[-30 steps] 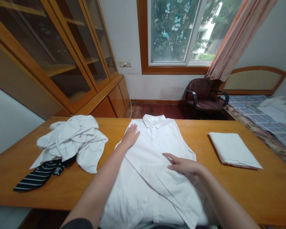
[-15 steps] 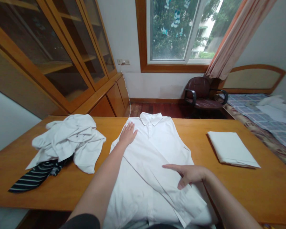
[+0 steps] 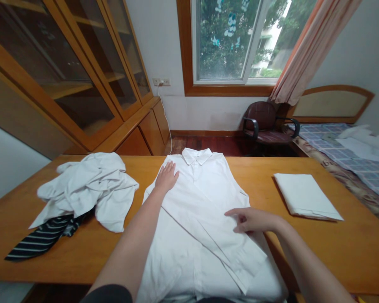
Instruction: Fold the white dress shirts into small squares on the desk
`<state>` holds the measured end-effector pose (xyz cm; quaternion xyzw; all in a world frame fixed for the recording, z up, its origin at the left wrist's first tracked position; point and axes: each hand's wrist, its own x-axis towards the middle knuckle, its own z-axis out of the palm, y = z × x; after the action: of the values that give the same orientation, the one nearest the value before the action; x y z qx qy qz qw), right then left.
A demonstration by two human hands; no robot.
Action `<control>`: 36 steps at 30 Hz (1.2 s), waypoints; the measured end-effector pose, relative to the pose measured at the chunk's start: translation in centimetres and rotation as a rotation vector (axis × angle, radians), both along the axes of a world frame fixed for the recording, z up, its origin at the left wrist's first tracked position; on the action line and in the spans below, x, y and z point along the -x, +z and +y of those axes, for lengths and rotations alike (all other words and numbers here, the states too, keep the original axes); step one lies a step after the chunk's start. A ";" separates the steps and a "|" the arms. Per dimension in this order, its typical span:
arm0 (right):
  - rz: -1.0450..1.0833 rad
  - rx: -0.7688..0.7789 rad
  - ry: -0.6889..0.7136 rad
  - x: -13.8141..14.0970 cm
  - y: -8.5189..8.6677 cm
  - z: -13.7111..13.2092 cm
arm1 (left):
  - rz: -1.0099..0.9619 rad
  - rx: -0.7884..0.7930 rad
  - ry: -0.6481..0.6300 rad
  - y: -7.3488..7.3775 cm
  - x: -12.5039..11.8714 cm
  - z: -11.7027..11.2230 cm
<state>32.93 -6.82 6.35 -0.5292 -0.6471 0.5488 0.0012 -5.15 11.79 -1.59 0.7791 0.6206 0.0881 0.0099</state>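
Observation:
A white collared shirt (image 3: 205,198) lies spread on the wooden table (image 3: 303,244), collar away from me, with one sleeve folded diagonally across its front. My left hand (image 3: 166,177) rests flat and open on the shirt's left shoulder. My right hand (image 3: 251,219) lies on the folded sleeve near the shirt's right side, fingers stretched out and pointing left, holding nothing.
A crumpled pile of white shirts (image 3: 88,187) lies at the left, over a dark striped tie (image 3: 41,237). A neatly folded white shirt (image 3: 305,195) sits at the right. Beyond the table are a dark armchair (image 3: 267,124), a bed (image 3: 350,155), a glass-fronted cabinet (image 3: 66,71) and a window (image 3: 233,38).
My right hand slid along the folded sleeve, first toward me and then back to the right edge. The left hand stayed on the shoulder. The view shifted slightly.

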 end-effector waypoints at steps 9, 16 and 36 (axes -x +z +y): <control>-0.179 -0.934 -0.100 3.8 -2.6 4.1 | 0.039 0.020 -0.083 0.4 -0.1 -0.8; -0.385 -0.937 -0.017 5.3 -5.4 4.6 | 0.052 0.032 -0.233 0.8 0.2 -1.9; -0.427 -0.942 0.014 5.0 -5.6 4.6 | -0.014 0.066 0.079 -0.1 -1.5 2.4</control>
<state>27.94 -2.24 0.75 -0.5672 -0.8133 0.0777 0.1038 -3.68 14.23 -1.65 0.7526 0.6534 0.0732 0.0365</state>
